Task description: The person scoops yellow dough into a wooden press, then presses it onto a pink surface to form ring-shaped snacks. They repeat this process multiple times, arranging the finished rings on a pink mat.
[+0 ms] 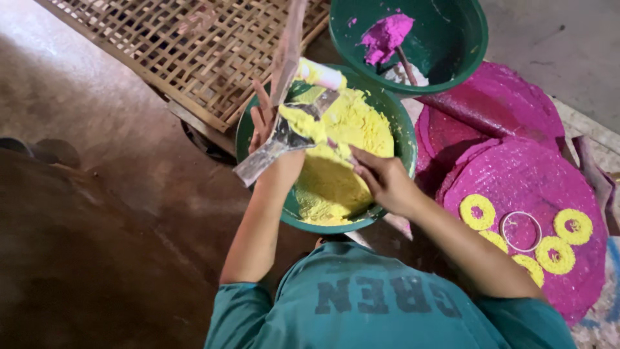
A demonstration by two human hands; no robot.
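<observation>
My left hand (266,123) pinches the clear plastic piping bag (284,132) and my right hand (382,178) grips a spoon handle (339,150), so yellow paste (342,155) may spill past the round green plastic bowl (255,126) at nine o'clock.

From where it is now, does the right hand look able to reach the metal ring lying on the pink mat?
Probably yes. The right hand is in the green bowl of yellow paste, holding a stick, and the metal ring lies in the open on the pink mat on that same side, with nothing between them.
</observation>
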